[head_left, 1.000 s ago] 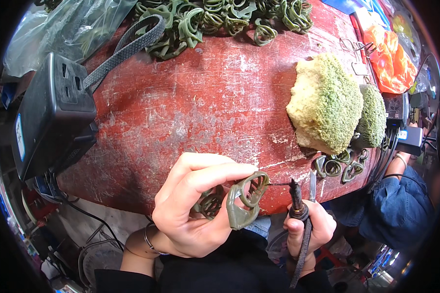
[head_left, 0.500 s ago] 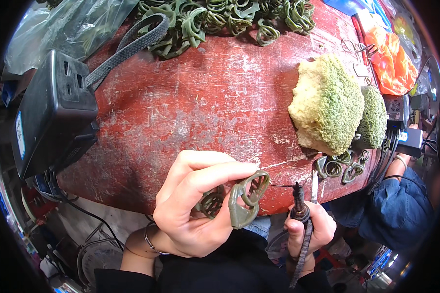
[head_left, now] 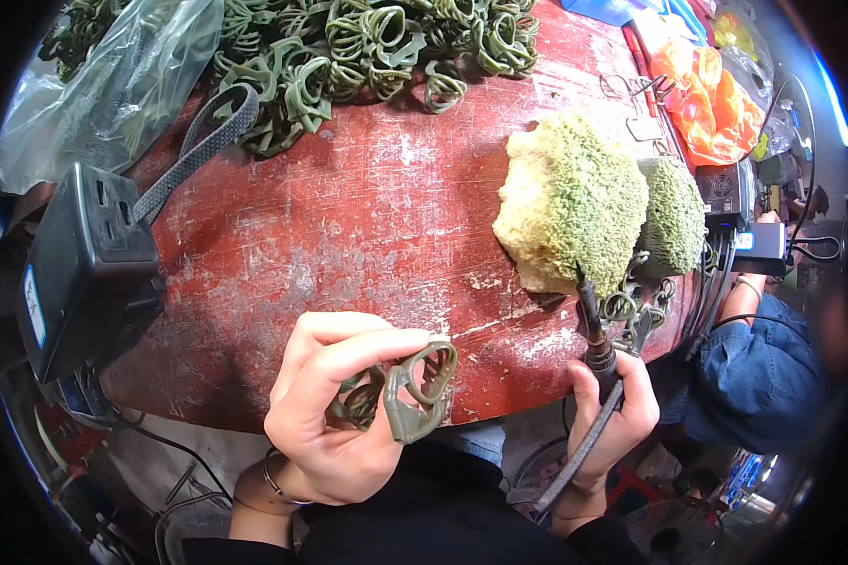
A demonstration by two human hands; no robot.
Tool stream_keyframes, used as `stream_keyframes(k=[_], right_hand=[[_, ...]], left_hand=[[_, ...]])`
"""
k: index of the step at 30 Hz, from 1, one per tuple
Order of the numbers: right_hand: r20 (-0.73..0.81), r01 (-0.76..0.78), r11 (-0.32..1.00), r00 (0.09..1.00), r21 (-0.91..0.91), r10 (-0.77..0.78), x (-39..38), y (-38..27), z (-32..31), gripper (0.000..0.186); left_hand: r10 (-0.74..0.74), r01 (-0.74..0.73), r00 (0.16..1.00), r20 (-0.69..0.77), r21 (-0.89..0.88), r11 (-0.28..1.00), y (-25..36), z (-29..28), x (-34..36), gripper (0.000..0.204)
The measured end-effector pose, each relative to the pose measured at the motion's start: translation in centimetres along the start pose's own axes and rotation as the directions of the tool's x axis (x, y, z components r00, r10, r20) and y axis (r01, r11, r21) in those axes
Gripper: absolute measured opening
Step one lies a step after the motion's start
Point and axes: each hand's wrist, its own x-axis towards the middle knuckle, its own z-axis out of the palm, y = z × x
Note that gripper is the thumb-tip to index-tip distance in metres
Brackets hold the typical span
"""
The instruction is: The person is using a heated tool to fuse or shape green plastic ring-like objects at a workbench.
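Note:
My left hand (head_left: 334, 414) is closed on olive-green openwork moulded pieces (head_left: 418, 394), held over the near edge of the red table (head_left: 358, 245). My right hand (head_left: 611, 414) grips a dark pen-shaped hot tool (head_left: 592, 320), its braided cord (head_left: 575, 461) hanging down, along with a metal blade (head_left: 639, 334). The tool's dark tip reaches the lower part of a yellow-green rough sponge block (head_left: 584, 198), touching it or just in front, which I cannot tell. A second, darker green sponge (head_left: 674, 217) stands beside it. Several small green loop pieces (head_left: 619, 306) lie partly hidden behind my right hand.
A heap of green pieces (head_left: 377, 42) and a clear plastic bag (head_left: 104, 94) lie at the back. A black boxy device (head_left: 85, 273) stands left, a blue tray (head_left: 612, 8) and orange bag (head_left: 716, 113) back right. Another person's forearm (head_left: 744, 301) and cables are at the right edge.
My right hand has lifted the tool away from the held piece toward the sponge block. My left hand appears a little left, still holding the pieces; the whole view has shifted slightly.

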Motion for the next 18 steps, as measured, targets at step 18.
stream_keyframes(k=[18], right_hand=[[0.174, 0.303, 0.935, 0.926, 0.184, -0.335, 0.1, -0.9, 0.4, 0.040]], left_hand=[[0.159, -0.161, 0.986, 0.047, 0.054, 0.985, -0.3, -0.2, 0.7, 0.026]])
